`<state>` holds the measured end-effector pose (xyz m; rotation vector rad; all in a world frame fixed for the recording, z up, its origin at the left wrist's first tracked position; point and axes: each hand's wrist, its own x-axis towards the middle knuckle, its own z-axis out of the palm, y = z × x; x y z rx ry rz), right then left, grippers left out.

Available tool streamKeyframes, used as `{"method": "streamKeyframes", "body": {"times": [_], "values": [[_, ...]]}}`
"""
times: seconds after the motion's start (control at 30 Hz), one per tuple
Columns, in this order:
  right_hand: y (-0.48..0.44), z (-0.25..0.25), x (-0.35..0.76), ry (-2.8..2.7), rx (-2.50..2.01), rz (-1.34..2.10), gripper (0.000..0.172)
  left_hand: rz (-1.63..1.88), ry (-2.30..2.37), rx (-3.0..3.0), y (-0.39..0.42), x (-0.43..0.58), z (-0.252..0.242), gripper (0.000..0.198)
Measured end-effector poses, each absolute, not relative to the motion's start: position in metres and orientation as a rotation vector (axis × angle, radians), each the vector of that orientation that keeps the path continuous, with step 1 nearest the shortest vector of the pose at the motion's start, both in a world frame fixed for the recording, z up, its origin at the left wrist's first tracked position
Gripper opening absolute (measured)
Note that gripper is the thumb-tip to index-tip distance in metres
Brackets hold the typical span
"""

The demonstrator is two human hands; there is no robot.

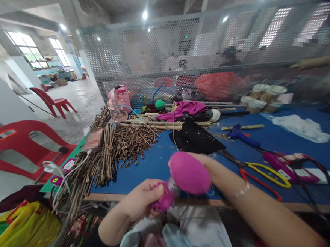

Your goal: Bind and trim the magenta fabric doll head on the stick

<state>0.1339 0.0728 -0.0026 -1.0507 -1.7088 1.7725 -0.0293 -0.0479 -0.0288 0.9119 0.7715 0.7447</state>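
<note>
My left hand (141,197) is closed round the gathered tail (163,202) of a magenta fabric-covered ball (189,173). Greyish thread or wire (172,185) wraps the neck where the fabric bunches together. Behind the ball is my right hand (201,160), its fingers mostly hidden, so its grip does not show. The ball is in front of the table's near edge, over my lap. Just beyond it a black cloth (196,137) lies on the blue tabletop (138,176). Scissors (259,173) with yellow and red handles rest to the right.
Bundled dry sticks (109,153) line the left side. Magenta cloth (183,109) and a green ball (160,105) lie farther back. On the right are a blue glue gun (244,137), a purple tool (286,167) with cords, and white stuffing (300,127). A perforated metal screen (147,58) stands behind.
</note>
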Motion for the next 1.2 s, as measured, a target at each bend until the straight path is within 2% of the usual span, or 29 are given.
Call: {"method": "streamKeyframes", "body": {"times": [0.1, 0.17, 0.27, 0.33, 0.6, 0.87, 1.2], "values": [[0.093, 0.034, 0.131, -2.056, -1.054, 1.922, 0.031, 0.637, 0.878, 1.12, -0.047, -0.023, -0.032, 0.051], [0.085, 0.064, 0.128, -2.318, -1.036, 1.77, 0.033, 0.746, 1.0, 1.128, -0.042, -0.021, -0.034, 0.05], [0.045, 0.092, 0.129, -2.698, -1.003, 0.922, 0.028, 1.007, 1.155, 0.912, -0.034, -0.027, -0.035, 0.054], [0.018, 0.088, 0.134, -2.69, -1.002, 0.737, 0.027, 1.103, 1.175, 0.778, -0.031, -0.033, -0.032, 0.055], [-0.008, 0.016, 0.153, -2.136, -0.986, 1.121, 0.032, 1.126, 1.077, 0.752, -0.036, -0.036, -0.025, 0.055], [-0.021, 0.032, 0.136, -2.065, -0.782, 1.218, 0.026, 1.173, 1.107, 0.772, -0.036, -0.037, -0.027, 0.052], [-0.006, 0.007, 0.15, -1.58, -0.893, 1.562, 0.03, 1.101, 1.03, 0.699, -0.043, -0.037, -0.015, 0.055]]}}
